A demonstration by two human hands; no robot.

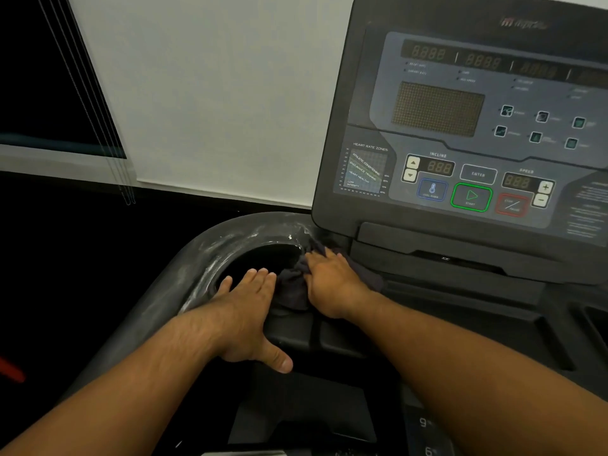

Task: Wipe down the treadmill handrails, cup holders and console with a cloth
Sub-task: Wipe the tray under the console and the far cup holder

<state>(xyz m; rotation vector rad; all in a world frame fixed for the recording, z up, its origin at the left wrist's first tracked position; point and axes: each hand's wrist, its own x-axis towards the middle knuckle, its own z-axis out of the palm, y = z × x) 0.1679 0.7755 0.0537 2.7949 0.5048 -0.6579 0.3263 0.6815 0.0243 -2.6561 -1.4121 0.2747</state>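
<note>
A pale roller blind (204, 93) fills the background from 10 to 12 o'clock of the view, with a dark window (39, 77) at 9 o'clock and thin blind cords (98, 126) hanging across its edge. The treadmill console (460, 126) takes up the 2 o'clock quarter; its display is dark and its panel looks slightly hazy, though whether that is dust or blur cannot be told. Just below centre sits the left cup holder (230, 245), whose surround carries whitish dust streaks from its 9 o'clock side round to 12 o'clock, so that arc appears not yet wiped. The dark cloth (292, 287) lies bunched at the holder's 3 o'clock rim, pressed down under the right hand (332, 281), whose fingers lie fairly flat on it rather than clenched. The left hand (246, 311) rests on the rim at 6 o'clock, fingers straight and together, thumb spread, holding nothing. Judging by this, the cup holder is mid-wipe, the console probably remains, and no handrail can be assessed here.
</note>
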